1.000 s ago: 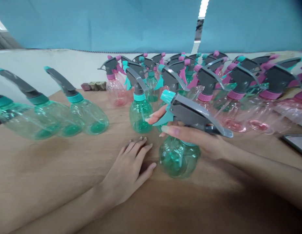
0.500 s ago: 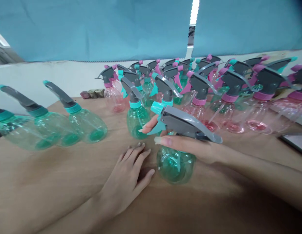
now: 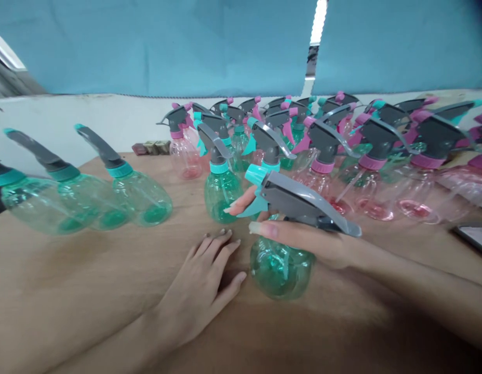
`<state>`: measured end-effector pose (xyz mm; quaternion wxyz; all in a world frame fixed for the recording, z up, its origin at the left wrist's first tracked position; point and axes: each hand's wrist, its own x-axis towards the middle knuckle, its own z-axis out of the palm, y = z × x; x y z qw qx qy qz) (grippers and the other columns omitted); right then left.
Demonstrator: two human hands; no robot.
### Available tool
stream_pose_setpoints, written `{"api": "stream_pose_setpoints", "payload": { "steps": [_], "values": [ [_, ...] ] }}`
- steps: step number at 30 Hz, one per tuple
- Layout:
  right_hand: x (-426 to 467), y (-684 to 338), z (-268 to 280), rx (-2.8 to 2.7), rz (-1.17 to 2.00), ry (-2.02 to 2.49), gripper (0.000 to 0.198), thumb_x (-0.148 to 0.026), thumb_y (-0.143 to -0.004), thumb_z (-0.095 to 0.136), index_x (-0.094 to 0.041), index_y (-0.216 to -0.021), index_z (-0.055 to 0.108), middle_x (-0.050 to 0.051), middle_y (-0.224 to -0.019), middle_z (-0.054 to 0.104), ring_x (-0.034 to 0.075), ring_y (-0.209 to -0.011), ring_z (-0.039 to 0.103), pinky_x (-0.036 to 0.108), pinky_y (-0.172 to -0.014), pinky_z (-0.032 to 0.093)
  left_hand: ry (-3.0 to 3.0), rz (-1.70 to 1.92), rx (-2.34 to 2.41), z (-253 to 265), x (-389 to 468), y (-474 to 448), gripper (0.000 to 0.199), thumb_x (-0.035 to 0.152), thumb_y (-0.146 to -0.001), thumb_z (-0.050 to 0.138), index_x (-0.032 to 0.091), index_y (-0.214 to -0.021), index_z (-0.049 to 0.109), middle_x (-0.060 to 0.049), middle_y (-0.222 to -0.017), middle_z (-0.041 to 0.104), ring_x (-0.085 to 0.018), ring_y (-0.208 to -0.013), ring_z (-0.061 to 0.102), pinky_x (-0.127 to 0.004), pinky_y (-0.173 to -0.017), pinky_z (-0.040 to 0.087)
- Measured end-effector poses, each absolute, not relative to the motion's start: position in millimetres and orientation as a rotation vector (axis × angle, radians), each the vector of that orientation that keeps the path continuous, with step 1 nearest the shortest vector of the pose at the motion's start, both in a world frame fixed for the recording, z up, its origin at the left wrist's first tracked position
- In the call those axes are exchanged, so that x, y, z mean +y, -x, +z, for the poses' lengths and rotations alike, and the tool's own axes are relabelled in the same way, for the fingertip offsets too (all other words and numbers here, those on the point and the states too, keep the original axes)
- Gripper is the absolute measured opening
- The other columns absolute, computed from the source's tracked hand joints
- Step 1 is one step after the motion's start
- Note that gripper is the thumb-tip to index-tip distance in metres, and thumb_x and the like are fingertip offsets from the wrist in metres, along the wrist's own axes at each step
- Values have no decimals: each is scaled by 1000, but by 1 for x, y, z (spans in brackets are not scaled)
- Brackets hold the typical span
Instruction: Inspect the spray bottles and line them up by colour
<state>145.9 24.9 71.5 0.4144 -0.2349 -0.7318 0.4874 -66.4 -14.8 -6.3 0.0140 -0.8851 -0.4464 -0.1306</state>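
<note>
My right hand (image 3: 303, 236) is wrapped round the neck of a green spray bottle (image 3: 282, 270), below its grey trigger head with a turquoise nozzle and trigger. The index finger reaches out by the trigger; the other fingers are partly hidden behind the neck. The bottle is upright, its nozzle pointing left. My left hand (image 3: 205, 280) lies flat on the wooden table (image 3: 120, 291), fingers spread, just left of that bottle and holding nothing. Another green spray bottle (image 3: 222, 195) stands right behind my hands.
Several green spray bottles (image 3: 142, 200) stand in a row at the left. Many pink and green ones, such as a pink spray bottle (image 3: 185, 156), crowd the back and right. Small blocks (image 3: 151, 148) lie at the back; a dark-edged flat object (image 3: 474, 239) lies at the right.
The whole view has shifted slightly, moving the bottles at the back a little to the right in the picture. Both hands keep their pose, the right still round the spray bottle.
</note>
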Motion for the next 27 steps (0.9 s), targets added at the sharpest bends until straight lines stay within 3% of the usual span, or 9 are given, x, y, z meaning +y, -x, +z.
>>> {"api": "stream_pose_setpoints", "payload": {
  "steps": [23, 27],
  "values": [
    [24, -146, 73, -1831, 1220, 595, 13, -19, -83, 60, -19, -96, 58, 0, -100, 64, 9, -81, 60, 21, -71, 52, 2761, -409, -1383, -7, -14, 68, 44, 36, -95, 50, 15, -132, 41, -13, -133, 49, -30, -123, 44, -49, -101, 36],
    [26, -146, 71, -1827, 1241, 569, 8, -20, -84, 59, -20, -91, 56, 0, -97, 62, 11, -88, 60, 22, -75, 51, 2774, -420, -1386, -7, -15, 68, 42, 36, -95, 49, 14, -131, 43, -14, -132, 50, -30, -122, 45, -49, -100, 37]
  ]
}}
